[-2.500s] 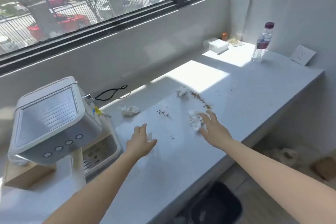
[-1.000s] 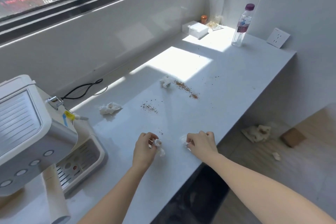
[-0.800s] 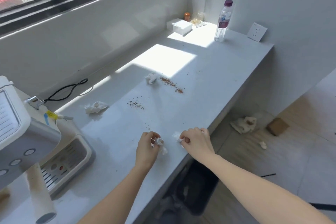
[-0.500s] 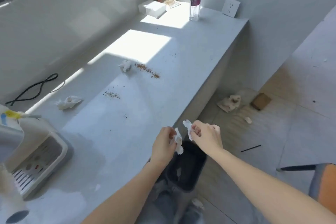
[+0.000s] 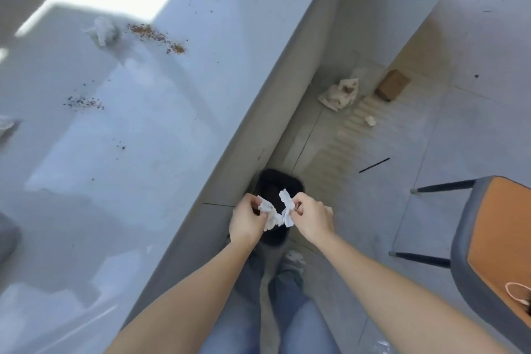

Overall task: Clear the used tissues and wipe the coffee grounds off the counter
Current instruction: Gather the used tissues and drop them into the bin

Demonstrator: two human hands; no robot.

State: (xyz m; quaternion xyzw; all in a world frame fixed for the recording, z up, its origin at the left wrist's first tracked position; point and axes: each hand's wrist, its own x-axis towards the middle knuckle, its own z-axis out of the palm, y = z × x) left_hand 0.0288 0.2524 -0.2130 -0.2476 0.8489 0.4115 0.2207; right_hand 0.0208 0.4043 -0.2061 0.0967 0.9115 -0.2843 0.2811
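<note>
My left hand (image 5: 247,221) pinches a crumpled white tissue (image 5: 270,214). A second white tissue (image 5: 287,207) is pinched in my right hand (image 5: 313,218). Both hands hover side by side over the black bin (image 5: 275,184) on the floor, just off the counter's front edge. On the grey counter (image 5: 149,152) another crumpled tissue (image 5: 102,31) lies at the back, next to a brown trail of coffee grounds (image 5: 158,37). A smaller dark patch of grounds (image 5: 83,102) lies nearer the left. A further tissue (image 5: 5,123) shows at the left edge.
A chair with an orange seat (image 5: 500,253) stands at the right. On the tiled floor lie a crumpled beige paper (image 5: 340,93), a small cardboard box (image 5: 392,87) and a thin black stick (image 5: 373,165). My jeans-clad legs (image 5: 287,310) are below.
Each hand picked a tissue off the counter and carried it past the front edge to above the black bin. The view tilted down towards the floor.
</note>
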